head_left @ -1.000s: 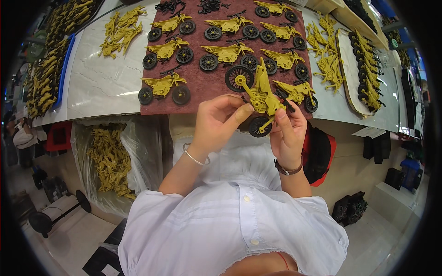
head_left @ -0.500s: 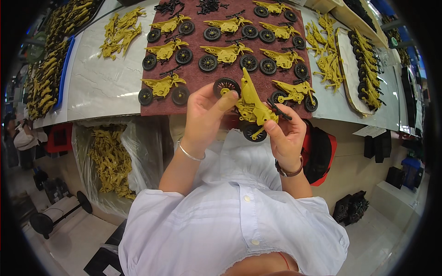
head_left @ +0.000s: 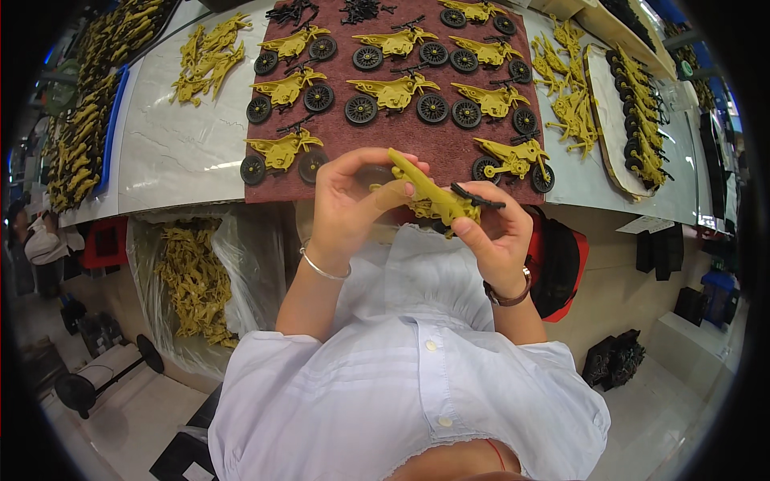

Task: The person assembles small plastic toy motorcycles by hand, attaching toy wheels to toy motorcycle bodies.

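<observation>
Both hands hold a yellow toy motorcycle (head_left: 431,195) just off the table's near edge, tilted with its narrow pointed end up and to the left. My left hand (head_left: 346,200) is closed round its left end, thumb pressed along the body; a dark wheel there is mostly hidden behind the fingers. My right hand (head_left: 499,236) grips the other end with thumb and fingers, beside the black handlebar (head_left: 478,196). The lower wheel hardly shows. Nearest on the dark red cloth (head_left: 377,148) lies another toy motorcycle (head_left: 512,160), to the right.
Several wheeled toy motorcycles lie in rows on the cloth, with black parts (head_left: 365,10) at its far edge. Yellow body piles (head_left: 210,60) flank it. A white tray (head_left: 600,120) of motorcycles stands right. Below the table hangs a plastic bag (head_left: 241,280) of yellow parts.
The held motorcycle has turned in my hands, its pointed end tipping left and lower. Its wheels, plain before, are now mostly hidden. My left hand has shifted slightly left.
</observation>
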Demonstrator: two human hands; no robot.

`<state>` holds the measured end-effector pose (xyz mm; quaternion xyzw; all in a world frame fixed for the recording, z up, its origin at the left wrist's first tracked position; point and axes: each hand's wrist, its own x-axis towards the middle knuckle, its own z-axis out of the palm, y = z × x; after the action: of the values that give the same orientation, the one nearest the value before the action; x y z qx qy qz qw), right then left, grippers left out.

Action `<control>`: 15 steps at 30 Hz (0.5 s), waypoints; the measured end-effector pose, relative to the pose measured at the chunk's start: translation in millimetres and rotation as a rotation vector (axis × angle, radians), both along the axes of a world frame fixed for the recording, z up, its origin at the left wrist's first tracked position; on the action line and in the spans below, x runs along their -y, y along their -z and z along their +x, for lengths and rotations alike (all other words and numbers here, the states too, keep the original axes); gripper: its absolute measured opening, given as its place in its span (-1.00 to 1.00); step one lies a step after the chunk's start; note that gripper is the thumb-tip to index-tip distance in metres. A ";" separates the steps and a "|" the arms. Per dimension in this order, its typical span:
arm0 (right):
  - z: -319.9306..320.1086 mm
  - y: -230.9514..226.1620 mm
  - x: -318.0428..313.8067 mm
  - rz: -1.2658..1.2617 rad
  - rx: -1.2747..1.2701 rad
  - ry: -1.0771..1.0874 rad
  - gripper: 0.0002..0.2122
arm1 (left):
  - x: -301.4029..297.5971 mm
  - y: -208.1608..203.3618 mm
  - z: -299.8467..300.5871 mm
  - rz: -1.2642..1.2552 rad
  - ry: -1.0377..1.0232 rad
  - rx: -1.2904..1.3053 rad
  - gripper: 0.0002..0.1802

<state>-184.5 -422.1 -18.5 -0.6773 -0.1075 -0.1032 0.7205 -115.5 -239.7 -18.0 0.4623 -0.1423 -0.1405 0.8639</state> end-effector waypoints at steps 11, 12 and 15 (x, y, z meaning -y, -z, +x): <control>5.1 -9.4 24.5 -0.241 -0.020 0.071 -0.75 | -12.7 -17.7 4.6 0.596 0.193 0.312 -0.64; 3.7 -12.7 22.8 -0.240 -0.024 0.078 -0.75 | -12.5 -18.0 5.7 0.781 0.219 0.495 -0.63; 1.3 -22.0 13.0 -0.154 -0.117 0.162 -0.49 | -1.1 -14.3 -0.3 0.711 0.275 0.435 -0.65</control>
<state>-183.2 -435.1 3.5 -0.7421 -0.0180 -0.1128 0.6605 -115.9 -238.6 -3.8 0.7265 -0.3241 -0.1938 0.5741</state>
